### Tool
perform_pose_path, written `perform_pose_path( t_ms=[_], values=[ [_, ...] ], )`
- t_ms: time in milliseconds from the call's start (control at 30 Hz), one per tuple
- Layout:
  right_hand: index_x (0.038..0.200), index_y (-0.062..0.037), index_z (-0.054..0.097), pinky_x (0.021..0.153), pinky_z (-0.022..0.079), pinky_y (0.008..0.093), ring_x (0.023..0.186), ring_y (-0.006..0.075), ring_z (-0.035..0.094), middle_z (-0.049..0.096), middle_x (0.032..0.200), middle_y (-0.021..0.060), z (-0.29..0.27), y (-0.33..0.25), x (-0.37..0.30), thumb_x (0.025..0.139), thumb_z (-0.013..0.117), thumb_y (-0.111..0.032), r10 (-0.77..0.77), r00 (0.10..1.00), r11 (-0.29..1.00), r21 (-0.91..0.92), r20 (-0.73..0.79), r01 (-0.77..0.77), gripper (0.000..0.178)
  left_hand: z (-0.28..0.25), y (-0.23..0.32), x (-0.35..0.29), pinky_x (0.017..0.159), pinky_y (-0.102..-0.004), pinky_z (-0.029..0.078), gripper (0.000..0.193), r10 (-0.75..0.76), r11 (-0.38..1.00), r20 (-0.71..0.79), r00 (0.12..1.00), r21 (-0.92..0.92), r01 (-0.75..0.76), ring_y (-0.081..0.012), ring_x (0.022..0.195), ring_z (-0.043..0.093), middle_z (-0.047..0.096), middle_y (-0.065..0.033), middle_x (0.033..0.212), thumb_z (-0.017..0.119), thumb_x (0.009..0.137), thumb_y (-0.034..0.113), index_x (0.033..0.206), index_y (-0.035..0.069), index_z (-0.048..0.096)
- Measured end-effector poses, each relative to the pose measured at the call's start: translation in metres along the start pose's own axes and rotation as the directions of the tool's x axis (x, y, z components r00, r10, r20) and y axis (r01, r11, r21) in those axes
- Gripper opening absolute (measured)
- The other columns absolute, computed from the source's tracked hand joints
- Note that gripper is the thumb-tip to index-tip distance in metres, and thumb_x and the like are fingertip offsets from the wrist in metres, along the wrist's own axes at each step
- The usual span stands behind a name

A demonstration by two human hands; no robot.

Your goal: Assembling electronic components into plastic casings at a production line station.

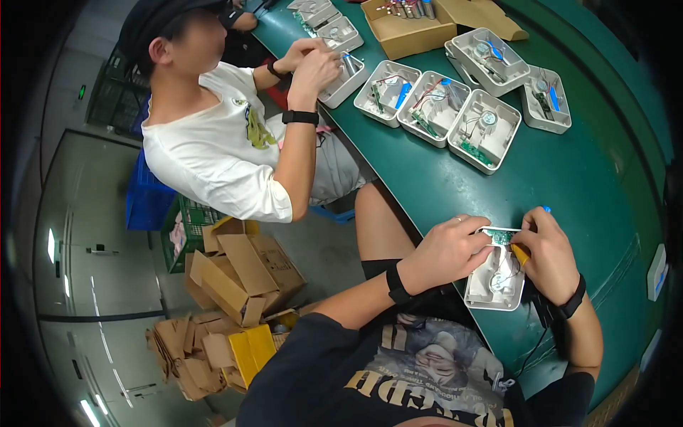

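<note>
Left hand (449, 249) gripping white casing (485, 293), right hand (549, 250) grasping orange tool (521, 255) by green circuit board (499, 237), lower right.

This is an electronics assembly workshop. A long green-topped workbench (597, 192) lies under the left hand (441, 250) and right hand (546, 250), which are at an open white casing (478, 290) with a green circuit board (502, 237). Beyond them, more open casings (502, 139) show wires and boards, near a cardboard box of parts (416, 39). Left of the hands, a co-worker (206, 156) sits at the same bench, with cartons (245, 267) and a green plastic crate (203, 212) on the floor.
</note>
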State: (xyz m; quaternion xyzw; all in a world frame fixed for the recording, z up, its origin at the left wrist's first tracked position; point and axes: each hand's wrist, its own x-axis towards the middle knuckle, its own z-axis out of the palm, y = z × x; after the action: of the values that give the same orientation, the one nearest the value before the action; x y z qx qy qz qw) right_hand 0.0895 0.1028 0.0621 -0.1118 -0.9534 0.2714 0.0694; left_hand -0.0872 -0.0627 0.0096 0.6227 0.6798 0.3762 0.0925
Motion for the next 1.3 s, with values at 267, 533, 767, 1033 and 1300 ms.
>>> perform_pose_path(
  t_ms=[267,533,767,1033,1300],
  values=[
    [0.116,-0.0011,0.073,0.094,0.054,0.0420,0.113,0.0349,0.065,0.064,0.124,0.0150,-0.018,0.011,-0.001,0.083,0.077,0.000,0.022,0.999,0.988,0.151,-0.034,-0.017,0.033,-0.012,-0.009,-0.007,0.077,-0.0408,0.057,0.010,0.004,0.998,0.001,1.000,-0.059,-0.004,-0.0291,0.086,0.067,0.069,-0.0104,0.100,0.079,0.090,0.015,0.091,0.005,0.078],
    [0.124,-0.0036,0.072,0.106,0.049,0.0448,0.119,0.0366,0.064,0.065,0.128,0.0149,-0.005,0.032,-0.018,0.086,0.075,-0.002,-0.040,0.998,0.992,-0.118,-0.056,0.033,0.039,-0.005,-0.009,-0.010,0.073,-0.0397,0.053,0.011,-0.017,0.997,-0.088,0.996,-0.077,0.010,-0.0276,0.081,0.062,0.063,-0.0088,0.090,0.081,0.086,0.013,0.084,0.005,0.073],
    [0.126,-0.0100,0.073,0.096,0.049,0.0434,0.111,0.0321,0.063,0.067,0.120,0.0120,-0.006,0.040,-0.018,0.091,0.073,-0.013,0.056,0.998,0.965,-0.256,-0.020,-0.059,0.035,-0.008,-0.013,-0.003,0.075,-0.0417,0.053,0.012,-0.005,0.999,-0.052,0.999,-0.049,0.003,-0.0308,0.086,0.064,0.064,-0.0107,0.092,0.082,0.082,0.010,0.082,0.005,0.071],
    [0.121,-0.0088,0.075,0.094,0.050,0.0425,0.107,0.0302,0.065,0.066,0.117,0.0096,-0.011,0.022,-0.035,0.091,0.079,-0.014,-0.008,0.975,0.986,-0.161,-0.222,-0.029,0.031,-0.002,-0.015,-0.010,0.078,-0.0414,0.053,0.013,-0.057,0.997,-0.032,0.998,-0.060,0.055,-0.0318,0.091,0.065,0.067,-0.0126,0.100,0.083,0.083,0.008,0.092,0.004,0.076],
    [0.122,-0.0074,0.075,0.094,0.051,0.0425,0.111,0.0322,0.065,0.067,0.120,0.0111,-0.005,0.004,-0.034,0.089,0.078,-0.010,-0.077,0.973,0.996,-0.058,-0.220,0.066,0.034,-0.002,-0.011,-0.007,0.079,-0.0419,0.053,0.012,-0.059,0.997,-0.059,0.997,-0.057,0.055,-0.0322,0.092,0.065,0.066,-0.0131,0.101,0.083,0.083,0.008,0.092,0.003,0.075]
  ],
)
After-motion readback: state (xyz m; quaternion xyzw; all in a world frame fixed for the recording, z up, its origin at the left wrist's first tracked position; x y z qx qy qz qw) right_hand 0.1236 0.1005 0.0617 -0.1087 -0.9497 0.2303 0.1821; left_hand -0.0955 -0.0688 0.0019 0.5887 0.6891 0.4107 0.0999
